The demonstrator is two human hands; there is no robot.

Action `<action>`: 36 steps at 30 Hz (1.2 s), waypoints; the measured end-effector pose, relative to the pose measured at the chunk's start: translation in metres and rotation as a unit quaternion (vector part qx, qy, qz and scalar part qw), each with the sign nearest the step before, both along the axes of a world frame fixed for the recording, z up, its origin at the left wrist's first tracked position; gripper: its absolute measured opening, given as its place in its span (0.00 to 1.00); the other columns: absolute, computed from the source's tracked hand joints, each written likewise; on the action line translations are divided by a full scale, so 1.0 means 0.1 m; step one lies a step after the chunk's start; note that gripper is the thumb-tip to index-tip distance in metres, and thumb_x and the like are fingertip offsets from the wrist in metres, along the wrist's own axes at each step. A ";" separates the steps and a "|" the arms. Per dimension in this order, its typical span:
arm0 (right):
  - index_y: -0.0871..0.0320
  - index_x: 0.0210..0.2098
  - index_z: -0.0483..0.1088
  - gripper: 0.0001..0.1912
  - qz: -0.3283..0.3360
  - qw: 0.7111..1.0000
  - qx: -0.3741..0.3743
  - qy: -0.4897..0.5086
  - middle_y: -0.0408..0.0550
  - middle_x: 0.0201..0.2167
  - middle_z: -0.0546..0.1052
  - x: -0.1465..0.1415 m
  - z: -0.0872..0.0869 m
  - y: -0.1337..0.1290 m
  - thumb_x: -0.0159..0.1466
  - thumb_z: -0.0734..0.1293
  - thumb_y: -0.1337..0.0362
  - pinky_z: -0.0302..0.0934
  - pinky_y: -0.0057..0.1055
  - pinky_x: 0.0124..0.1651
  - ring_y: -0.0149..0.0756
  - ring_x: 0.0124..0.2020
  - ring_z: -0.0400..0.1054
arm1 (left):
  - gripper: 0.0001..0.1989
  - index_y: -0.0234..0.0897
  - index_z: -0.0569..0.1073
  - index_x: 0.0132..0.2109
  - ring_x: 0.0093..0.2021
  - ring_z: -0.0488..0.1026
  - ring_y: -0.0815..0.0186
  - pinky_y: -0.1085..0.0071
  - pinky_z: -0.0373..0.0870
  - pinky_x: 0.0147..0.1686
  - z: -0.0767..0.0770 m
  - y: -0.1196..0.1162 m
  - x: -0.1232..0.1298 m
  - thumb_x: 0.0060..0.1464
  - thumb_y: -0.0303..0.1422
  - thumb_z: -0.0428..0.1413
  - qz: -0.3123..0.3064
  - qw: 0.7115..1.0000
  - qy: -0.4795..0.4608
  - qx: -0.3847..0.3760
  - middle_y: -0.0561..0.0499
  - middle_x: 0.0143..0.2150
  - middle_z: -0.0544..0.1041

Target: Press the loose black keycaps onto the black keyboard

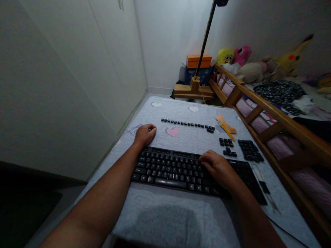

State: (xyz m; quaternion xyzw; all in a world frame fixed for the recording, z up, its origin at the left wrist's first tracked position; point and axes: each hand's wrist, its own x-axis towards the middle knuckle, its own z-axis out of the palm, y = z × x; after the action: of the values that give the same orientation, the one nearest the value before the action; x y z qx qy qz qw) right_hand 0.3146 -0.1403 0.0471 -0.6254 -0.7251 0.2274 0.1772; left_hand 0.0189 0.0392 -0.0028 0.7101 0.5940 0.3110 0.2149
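A black keyboard (168,168) lies across the padded cloth, its right-hand part bare of keycaps. My left hand (145,134) rests beyond its upper left corner, fingers curled and pressed together; a small dark bit shows between thumb and finger, too small to name. Over the keyboard's right side, my right hand (216,168) is closed, fingertips pinched at the top row; what they grip is hidden. Past the keyboard runs a line of loose black keycaps (185,123). More keycaps (226,142) sit in groups to the right, including a larger block (249,150).
A yellow-handled brush (227,132) lies on an orange cloth (220,120). Right of the keyboard is a wire keycap puller (264,187) with a dark middle. A wooden bed rail (271,117) borders the right, a white cabinet (77,69) the left. A wooden-based stand (193,90) stands behind.
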 end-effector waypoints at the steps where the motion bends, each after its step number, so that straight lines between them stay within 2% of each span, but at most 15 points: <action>1: 0.55 0.33 0.70 0.08 -0.001 1.000 0.001 0.000 0.46 0.34 0.71 0.00 0.00 0.00 0.62 0.60 0.69 0.59 0.32 0.43 0.35 0.37 0.66 | 0.15 0.37 0.79 0.36 0.36 0.75 0.62 0.69 0.67 0.39 0.00 0.00 0.00 0.51 0.40 0.51 0.001 1.000 0.001 0.000 0.48 0.38 0.81; 8: 0.55 0.31 0.66 0.04 -0.019 1.000 0.004 -0.018 0.45 0.33 0.71 0.00 -0.02 0.00 0.61 0.60 0.68 0.57 0.32 0.40 0.35 0.35 0.65 | 0.15 0.37 0.79 0.36 0.36 0.75 0.62 0.69 0.67 0.40 0.02 -0.01 0.01 0.51 0.40 0.51 0.003 1.000 0.001 -0.007 0.47 0.38 0.81; 18: 0.55 0.30 0.64 0.07 -0.020 0.998 -0.005 -0.060 0.46 0.31 0.71 -0.05 -0.01 0.03 0.64 0.59 0.66 0.55 0.31 0.38 0.36 0.35 0.64 | 0.16 0.37 0.79 0.37 0.36 0.75 0.62 0.69 0.68 0.40 -0.03 0.03 -0.01 0.51 0.41 0.52 -0.002 1.000 -0.001 0.001 0.47 0.37 0.81; 27: 0.55 0.31 0.64 0.09 -0.004 0.985 0.023 -0.172 0.48 0.32 0.71 -0.04 -0.02 0.01 0.67 0.58 0.63 0.53 0.31 0.38 0.37 0.34 0.64 | 0.15 0.37 0.79 0.36 0.36 0.75 0.62 0.69 0.67 0.40 0.01 0.00 0.00 0.51 0.40 0.51 -0.003 1.000 0.000 -0.001 0.47 0.37 0.81; 36: 0.55 0.32 0.65 0.09 0.007 0.986 0.014 -0.167 0.47 0.32 0.72 -0.07 0.01 0.01 0.67 0.57 0.65 0.52 0.30 0.38 0.36 0.35 0.64 | 0.15 0.38 0.79 0.36 0.36 0.75 0.62 0.69 0.67 0.39 -0.02 0.01 -0.01 0.51 0.41 0.51 -0.001 1.000 -0.001 -0.002 0.48 0.37 0.81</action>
State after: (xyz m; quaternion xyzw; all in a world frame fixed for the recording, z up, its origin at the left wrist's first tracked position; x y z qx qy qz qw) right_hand 0.3078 -0.1388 0.0477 -0.6472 -0.7519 0.1104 0.0607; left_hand 0.0183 0.0406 -0.0047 0.7102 0.5936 0.3103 0.2167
